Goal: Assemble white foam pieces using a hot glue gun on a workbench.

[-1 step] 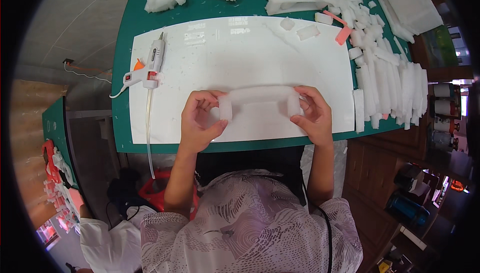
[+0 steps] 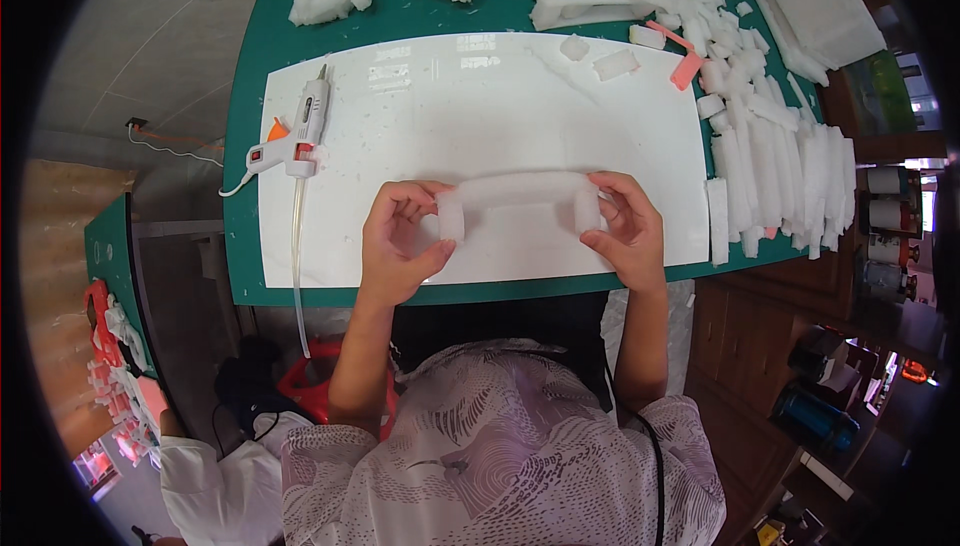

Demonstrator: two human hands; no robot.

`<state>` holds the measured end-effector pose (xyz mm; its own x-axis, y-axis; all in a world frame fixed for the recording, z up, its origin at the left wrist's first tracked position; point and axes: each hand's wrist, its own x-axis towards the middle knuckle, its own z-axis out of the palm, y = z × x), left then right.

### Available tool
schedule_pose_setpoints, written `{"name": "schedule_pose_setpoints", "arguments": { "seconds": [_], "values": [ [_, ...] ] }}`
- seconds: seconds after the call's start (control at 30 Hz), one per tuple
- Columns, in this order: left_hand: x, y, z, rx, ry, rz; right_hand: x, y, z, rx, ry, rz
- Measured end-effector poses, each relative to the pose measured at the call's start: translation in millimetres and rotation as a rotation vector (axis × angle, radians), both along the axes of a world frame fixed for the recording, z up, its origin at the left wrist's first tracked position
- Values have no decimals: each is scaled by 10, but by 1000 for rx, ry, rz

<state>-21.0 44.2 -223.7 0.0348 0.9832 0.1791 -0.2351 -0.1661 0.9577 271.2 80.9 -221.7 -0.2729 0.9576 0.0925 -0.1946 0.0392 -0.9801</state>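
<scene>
Two hands pinch one foam bridge (image 2: 518,192) by its end legs, left hand (image 2: 398,241) and right hand (image 2: 622,228) steadying it over the white board (image 2: 480,116). Glue gun (image 2: 296,141) lies beyond the left hand; foam strips (image 2: 790,171) are stacked right of the right hand.

Two hands show at the centre of the frame, the left hand (image 2: 398,236) and the right hand (image 2: 625,229), and between them one U-shaped white foam piece (image 2: 518,193). One white glue gun (image 2: 298,136) lies at the upper left. One white board (image 2: 480,136) covers one green mat (image 2: 250,246) on the bench. Two small foam blocks (image 2: 615,64) sit at the upper middle of the board. One pink piece (image 2: 686,70) lies at the upper right. The foam strips (image 2: 790,171) at the right are too many and too crowded to count.
</scene>
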Motion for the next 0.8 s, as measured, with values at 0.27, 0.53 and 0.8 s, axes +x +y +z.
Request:
{"name": "schedule_pose_setpoints", "arguments": {
  "seconds": [0.27, 0.53, 0.8],
  "values": [
    [36, 1, 45, -41, 21, 10, 17, 15, 19, 23, -21, -10],
    [-24, -6, -53, -4, 16, 21, -11, 4, 122, -15, -23, 9],
    [-1, 13, -45, -2, -4, 22, -6, 1, 138, -4, -30, 5]
  ]
}}
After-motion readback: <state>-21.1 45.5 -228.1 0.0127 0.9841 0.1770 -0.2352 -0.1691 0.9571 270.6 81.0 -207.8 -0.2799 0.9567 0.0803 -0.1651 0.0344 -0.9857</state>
